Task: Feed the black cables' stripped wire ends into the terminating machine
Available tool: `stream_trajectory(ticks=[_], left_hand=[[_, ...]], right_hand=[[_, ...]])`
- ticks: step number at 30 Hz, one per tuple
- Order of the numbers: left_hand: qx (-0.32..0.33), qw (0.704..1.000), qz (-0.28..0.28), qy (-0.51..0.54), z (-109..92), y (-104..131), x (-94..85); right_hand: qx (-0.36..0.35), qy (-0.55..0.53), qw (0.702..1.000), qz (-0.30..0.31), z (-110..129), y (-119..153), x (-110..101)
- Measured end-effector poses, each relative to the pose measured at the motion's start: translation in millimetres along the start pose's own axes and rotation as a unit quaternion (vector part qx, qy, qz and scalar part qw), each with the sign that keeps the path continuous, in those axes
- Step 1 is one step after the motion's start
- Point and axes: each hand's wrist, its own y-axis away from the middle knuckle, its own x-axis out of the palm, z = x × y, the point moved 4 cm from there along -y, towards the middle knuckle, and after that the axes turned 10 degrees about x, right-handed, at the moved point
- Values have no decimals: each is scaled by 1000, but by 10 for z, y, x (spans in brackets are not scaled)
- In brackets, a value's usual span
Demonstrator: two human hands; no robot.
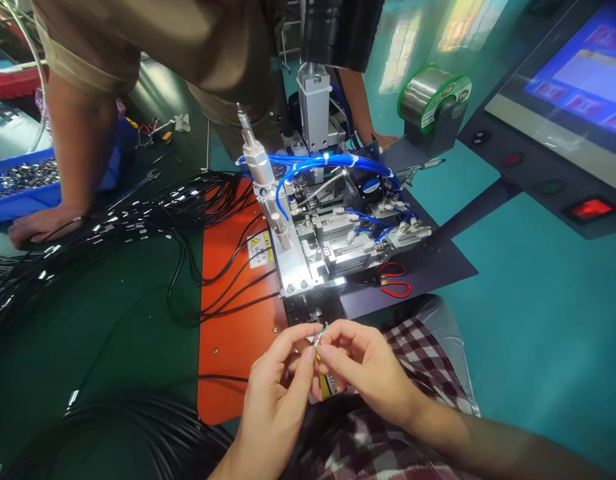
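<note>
My left hand (283,387) and my right hand (365,370) meet at the front edge of the orange machine base (233,347). Thumb and fingertips of both pinch the thin coloured wires (317,339) at a cable's end. Blue, red, white and yellow show between the fingers; the finest details are too small to make out. A black cable (223,378) runs over the base toward my left hand, where it passes from sight. Just beyond the fingers stands the metal soldering machine (293,267) with its clamps and cylinders.
Red-handled scissors (395,280) lie right of the clamps. Black cables (188,207) and a lower cable bundle (138,427) cover the left side. A solder spool (428,99) and a screen (583,87) stand right. A co-worker's hand (51,223) rests near a blue bin (18,207).
</note>
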Motion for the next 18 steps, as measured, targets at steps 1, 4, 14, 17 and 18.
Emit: stream_trajectory(ticks=[1,4,14,17,18], left_hand=[[-12,1000,-2,17,10,-3,7],[-55,997,4,51,49,-15,25],[-113,984,-40,134,147,-39,50],[-110,984,-44,134,142,-47,49],[-109,984,-43,132,138,-48,53]], right_hand=[[-1,20,1000,-15,-10,6,2],[-17,91,995,-40,-35,15,-17],[-59,206,975,-55,-53,-32,-93],[-52,207,975,-66,14,-35,-157],[-52,205,975,-70,37,-36,-176]])
